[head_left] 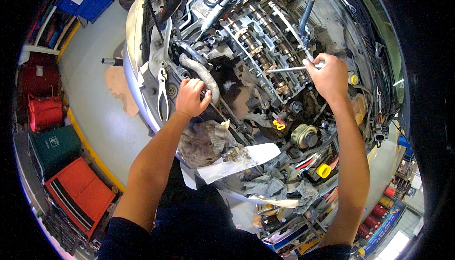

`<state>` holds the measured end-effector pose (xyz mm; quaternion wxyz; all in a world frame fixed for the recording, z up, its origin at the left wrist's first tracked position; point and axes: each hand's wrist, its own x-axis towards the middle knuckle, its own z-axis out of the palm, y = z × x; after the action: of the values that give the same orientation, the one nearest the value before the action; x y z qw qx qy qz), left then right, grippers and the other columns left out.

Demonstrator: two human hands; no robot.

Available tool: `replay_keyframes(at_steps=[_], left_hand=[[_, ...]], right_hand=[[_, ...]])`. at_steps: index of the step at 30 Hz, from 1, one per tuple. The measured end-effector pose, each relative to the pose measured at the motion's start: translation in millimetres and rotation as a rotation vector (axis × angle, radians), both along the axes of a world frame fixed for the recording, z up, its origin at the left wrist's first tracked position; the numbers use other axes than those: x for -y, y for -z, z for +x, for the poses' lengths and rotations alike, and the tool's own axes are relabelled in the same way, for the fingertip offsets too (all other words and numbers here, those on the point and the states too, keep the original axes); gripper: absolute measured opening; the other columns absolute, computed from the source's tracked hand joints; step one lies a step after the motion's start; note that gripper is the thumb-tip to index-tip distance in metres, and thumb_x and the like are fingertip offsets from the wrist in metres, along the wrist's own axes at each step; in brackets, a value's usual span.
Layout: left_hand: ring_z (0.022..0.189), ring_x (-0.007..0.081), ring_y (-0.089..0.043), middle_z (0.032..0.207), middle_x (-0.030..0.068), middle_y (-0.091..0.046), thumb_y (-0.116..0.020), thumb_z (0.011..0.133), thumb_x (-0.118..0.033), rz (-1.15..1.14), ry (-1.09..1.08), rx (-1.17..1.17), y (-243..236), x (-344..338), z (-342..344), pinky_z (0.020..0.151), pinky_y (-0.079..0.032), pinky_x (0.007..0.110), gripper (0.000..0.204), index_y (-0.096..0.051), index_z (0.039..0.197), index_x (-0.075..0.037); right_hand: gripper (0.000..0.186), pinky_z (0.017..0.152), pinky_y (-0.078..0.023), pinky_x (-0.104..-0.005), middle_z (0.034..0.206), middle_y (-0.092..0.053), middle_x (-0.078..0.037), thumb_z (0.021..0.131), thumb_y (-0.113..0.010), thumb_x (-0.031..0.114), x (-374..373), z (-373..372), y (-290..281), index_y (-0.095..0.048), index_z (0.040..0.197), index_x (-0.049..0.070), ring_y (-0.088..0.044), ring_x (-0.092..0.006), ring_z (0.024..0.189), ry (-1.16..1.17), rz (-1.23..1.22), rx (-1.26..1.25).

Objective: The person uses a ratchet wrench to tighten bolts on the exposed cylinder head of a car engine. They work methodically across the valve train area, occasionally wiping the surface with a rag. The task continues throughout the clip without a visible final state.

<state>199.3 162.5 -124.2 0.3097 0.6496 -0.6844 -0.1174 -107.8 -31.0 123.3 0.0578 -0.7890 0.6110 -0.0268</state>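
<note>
My right hand (328,77) grips a metal wrench (289,70) at the right side of the exposed cylinder head (263,46), where two camshafts lie in the open. The tool's shaft reaches left across the head, and an upright bar with a dark sleeve rises above my fist. My left hand (192,98) rests with curled fingers on the front frame beside a grey hose (203,72); what its fingertips hold is unclear. Pliers (162,89) lie just left of it. Below sit a dirty rag (201,144) and white paper (237,163).
A car's engine bay surrounds both hands, with a thin dark prop (151,11) at upper left and a yellow cap (323,170) among rags at lower right. Along the left wall stand a blue cabinet (85,4), a red cabinet (78,193) and a green bin (54,144).
</note>
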Motion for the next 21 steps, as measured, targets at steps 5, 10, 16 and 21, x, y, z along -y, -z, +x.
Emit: replay_keyframes(at_steps=[5, 10, 16, 21], left_hand=[[0.092, 0.0329, -0.064, 0.089, 0.0107, -0.065, -0.070, 0.089, -0.023, -0.016, 0.003, -0.001, 0, 0, -1, 0.095, -0.046, 0.046, 0.019, -0.063, 0.087, -0.006], [0.091, 0.0329, -0.064, 0.088, 0.0104, -0.064, -0.070, 0.089, -0.023, -0.009, 0.006, 0.008, 0, 0, 0, 0.094, -0.046, 0.046, 0.019, -0.063, 0.087, -0.006], [0.091, 0.0338, -0.063, 0.088, 0.0123, -0.065, -0.071, 0.088, -0.029, 0.008, -0.005, -0.039, 5, -1, 1, 0.095, -0.045, 0.045, 0.023, -0.066, 0.086, -0.006], [0.091, 0.0334, -0.064, 0.088, 0.0122, -0.065, -0.071, 0.089, -0.030, -0.001, 0.000, -0.019, 5, -1, 2, 0.095, -0.045, 0.044, 0.025, -0.066, 0.087, -0.005]], right_hand=[[0.043, 0.074, -0.057, -0.0488, 0.082, -0.075, -0.015, 0.090, -0.082, 0.050, 3, -8, -3, -0.073, 0.087, 0.008, -0.074, -0.0382, 0.080, -0.387, -0.058, -0.167], [0.044, 0.075, -0.056, -0.0500, 0.083, -0.073, -0.014, 0.089, -0.082, 0.050, 23, -10, -10, -0.066, 0.088, 0.009, -0.073, -0.0367, 0.080, -0.879, -0.151, -0.311], [0.028, 0.073, -0.057, -0.0455, 0.088, -0.076, -0.024, 0.091, -0.085, 0.023, 10, 5, -10, -0.071, 0.097, 0.000, -0.075, -0.0391, 0.082, -0.181, 0.182, 0.124], [0.034, 0.072, -0.058, -0.0522, 0.081, -0.074, -0.027, 0.091, -0.084, 0.027, 1, 13, -11, -0.070, 0.086, -0.003, -0.075, -0.0447, 0.079, -0.262, 0.132, 0.001]])
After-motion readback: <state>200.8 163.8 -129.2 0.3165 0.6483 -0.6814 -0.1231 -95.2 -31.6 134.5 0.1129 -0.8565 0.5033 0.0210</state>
